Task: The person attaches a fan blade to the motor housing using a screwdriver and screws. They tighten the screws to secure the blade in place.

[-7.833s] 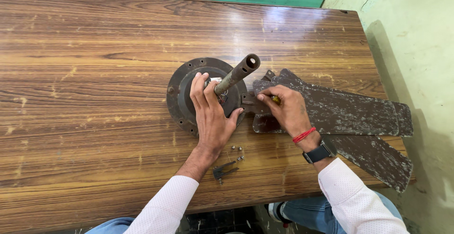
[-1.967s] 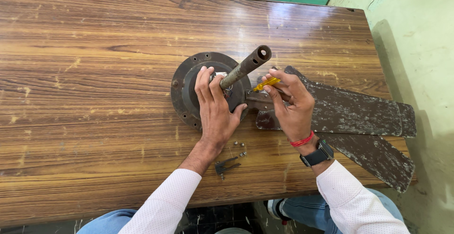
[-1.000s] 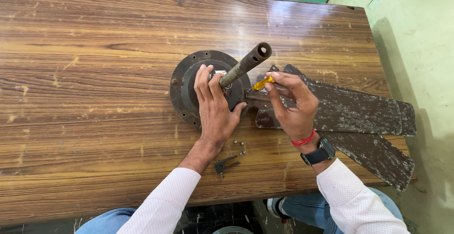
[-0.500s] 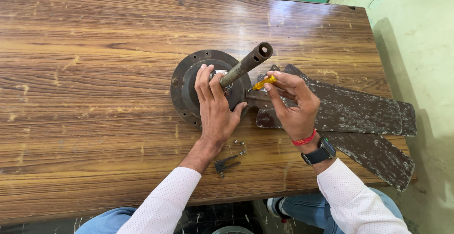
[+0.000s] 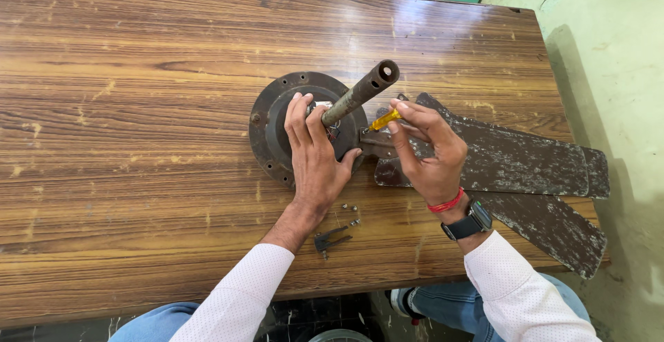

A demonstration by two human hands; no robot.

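Little has shifted since half a second ago: the yellow-handled screwdriver (image 5: pixel 382 119) is angled slightly lower toward the hub, and both hands are kept where they were. The screwdriver is pinched between the thumb and fingertips of the right hand (image 5: pixel 430 154), its tip directed at the joint where a blade arm meets the ceiling fan motor (image 5: pixel 277 131). The round, dark, rusted motor housing is laid flat near the middle of the table's right half, with its downrod (image 5: pixel 360 93) tilted up and to the right. The left hand (image 5: pixel 317 155) is pressed flat on the housing, fingers spread slightly and laid beside the base of the rod. Two worn, paint-flecked fan blades (image 5: pixel 532 169) are stretched from the motor toward the table's right edge, one reaching the near right corner. A few small screws (image 5: pixel 351 210) and dark pliers (image 5: pixel 330 239) are seen near the table's (image 5: pixel 124 176) near edge, just beside the left wrist. A red thread and a dark wristwatch (image 5: pixel 467 223) are worn on the right wrist.
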